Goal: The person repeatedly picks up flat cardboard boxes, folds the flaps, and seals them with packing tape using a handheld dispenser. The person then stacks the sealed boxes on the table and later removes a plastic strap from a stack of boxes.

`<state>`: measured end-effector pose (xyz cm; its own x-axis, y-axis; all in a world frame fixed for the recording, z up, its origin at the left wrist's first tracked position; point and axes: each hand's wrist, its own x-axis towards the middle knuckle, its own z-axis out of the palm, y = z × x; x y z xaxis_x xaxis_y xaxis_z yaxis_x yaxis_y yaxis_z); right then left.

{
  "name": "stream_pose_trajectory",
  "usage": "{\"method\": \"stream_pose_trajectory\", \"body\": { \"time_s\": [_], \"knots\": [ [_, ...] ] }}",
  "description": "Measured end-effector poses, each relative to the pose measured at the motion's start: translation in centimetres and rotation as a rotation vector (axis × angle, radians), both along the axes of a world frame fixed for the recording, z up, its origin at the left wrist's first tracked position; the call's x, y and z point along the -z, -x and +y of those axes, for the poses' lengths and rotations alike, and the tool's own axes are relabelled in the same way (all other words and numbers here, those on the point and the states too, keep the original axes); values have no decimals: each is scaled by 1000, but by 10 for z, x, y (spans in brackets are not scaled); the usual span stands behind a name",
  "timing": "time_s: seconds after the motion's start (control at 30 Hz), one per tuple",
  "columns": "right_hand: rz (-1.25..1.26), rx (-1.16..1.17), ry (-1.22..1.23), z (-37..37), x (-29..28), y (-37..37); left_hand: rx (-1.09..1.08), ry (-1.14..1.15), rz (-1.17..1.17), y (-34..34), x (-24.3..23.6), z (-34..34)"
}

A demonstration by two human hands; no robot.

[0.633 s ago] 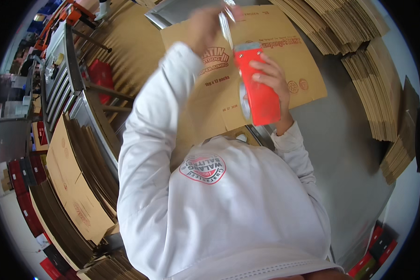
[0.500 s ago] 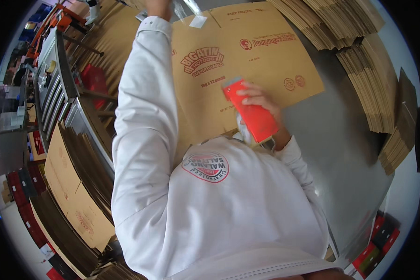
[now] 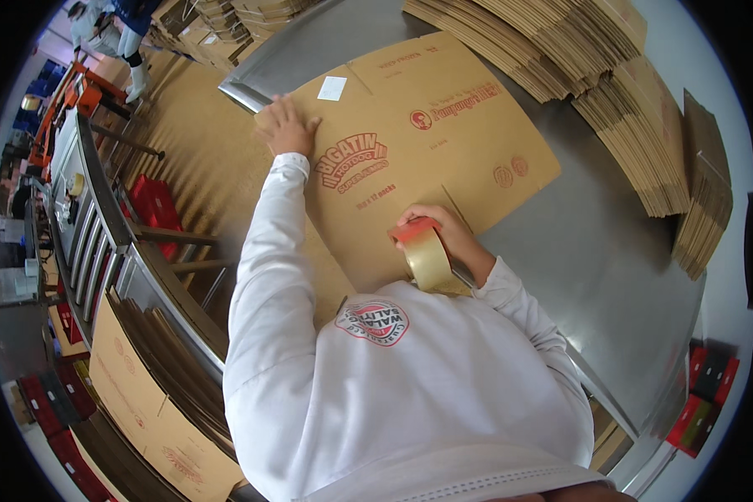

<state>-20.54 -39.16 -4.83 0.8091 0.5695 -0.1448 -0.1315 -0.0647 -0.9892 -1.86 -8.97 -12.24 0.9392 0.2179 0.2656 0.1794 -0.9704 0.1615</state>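
A flat printed cardboard carton (image 3: 443, 163) lies on the steel table in front of me, with a white label (image 3: 332, 89) near its far left corner. My left hand (image 3: 289, 130) rests on the carton's left edge, fingers spread and nothing held. Close to my body, my right hand (image 3: 443, 230) grips a red tape dispenser (image 3: 416, 227). Its wide roll of tan tape (image 3: 429, 261) faces up, above the carton's near edge. Part of the dispenser is hidden behind the roll and my fingers.
Stacks of folded cartons (image 3: 519, 42) stand along the table's far right side, with more cartons (image 3: 155, 393) upright at my lower left. A roller conveyor (image 3: 100, 197) runs on the left. Beyond it are a red crate (image 3: 155, 209) and people (image 3: 130, 42) at the far left.
My left hand has come down from the far edge onto the carton's left edge. The tape dispenser has turned in my right hand, so the tape roll now shows. The view has shifted.
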Motion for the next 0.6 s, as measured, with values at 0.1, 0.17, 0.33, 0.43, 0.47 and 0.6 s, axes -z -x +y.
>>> {"method": "stream_pose_trajectory", "body": {
  "time_s": [0.1, 0.17, 0.33, 0.43, 0.47, 0.6],
  "knots": [
    [662, 214, -219, 19, 3, -30, 383, 6, 92, 31, 2, -22],
    [259, 142, -34, 34, 26, -53, 566, 25, 38, 80, 24, -48],
    [166, 159, 329, 30, 97, -107, 601, -24, 64, 140, 3, -85],
    [249, 212, 94, 16, 108, -88, 599, 64, 100, 148, -5, -82],
    [340, 190, 61, 14, 74, -72, 593, 81, 115, 150, -8, -79],
    [380, 393, -38, -31, 53, -19, 559, 68, 192, 193, -32, -74]
  ]
}}
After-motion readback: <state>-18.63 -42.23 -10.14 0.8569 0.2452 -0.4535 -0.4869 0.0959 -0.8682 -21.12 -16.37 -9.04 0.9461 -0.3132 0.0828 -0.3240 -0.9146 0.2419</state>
